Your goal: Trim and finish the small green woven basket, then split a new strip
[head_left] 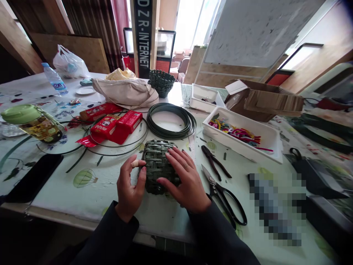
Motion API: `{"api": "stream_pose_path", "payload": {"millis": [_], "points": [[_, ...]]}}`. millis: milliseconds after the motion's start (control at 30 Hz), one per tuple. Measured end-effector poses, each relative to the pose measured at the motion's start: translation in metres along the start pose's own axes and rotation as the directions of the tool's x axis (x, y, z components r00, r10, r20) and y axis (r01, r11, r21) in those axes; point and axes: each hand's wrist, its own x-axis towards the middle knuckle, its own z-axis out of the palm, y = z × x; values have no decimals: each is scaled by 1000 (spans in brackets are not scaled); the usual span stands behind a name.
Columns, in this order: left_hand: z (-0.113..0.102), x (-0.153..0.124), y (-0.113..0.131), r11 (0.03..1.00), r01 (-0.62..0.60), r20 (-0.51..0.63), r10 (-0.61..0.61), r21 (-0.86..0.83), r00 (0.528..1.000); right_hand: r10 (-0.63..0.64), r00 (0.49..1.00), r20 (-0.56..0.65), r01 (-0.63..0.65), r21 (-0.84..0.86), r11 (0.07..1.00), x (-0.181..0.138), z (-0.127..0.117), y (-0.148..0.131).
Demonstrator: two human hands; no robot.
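Observation:
A small dark green woven basket (156,165) lies on the table in front of me, its strips crossing over and under; its opening does not show. My left hand (132,187) is at its left side, thumb and bandaged index finger curled against the edge. Over the right part of the basket lies my right hand (186,178), fingers along the far side and thumb on the near side, steadying it. Just right of that hand are pliers (215,162) and black-handled scissors (224,198). Beyond the basket rests a coil of dark green strip (171,120).
Red boxes (116,127) and loose strip loops lie left of the coil. A phone (35,176) and a green-lidded bottle (34,123) are farther left. White trays (267,147), one with colourful pieces, and a cardboard box (264,97) stand right. Another woven basket (161,82) stands behind.

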Motion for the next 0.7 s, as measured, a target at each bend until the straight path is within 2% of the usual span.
{"api": "stream_pose_path", "payload": {"millis": [100,300,700], "points": [[3,5,9,982,-54,26,50,182,998,-27,998,63,32,-73,997,4,9,5],[17,21,26,891,-69,-42,98,449,994,9,1000,6,-9,-36,999,1,16,7],[25,26,23,867,-29,-44,58,498,997,40,999,-24,-39,9,999,0,18,7]]}}
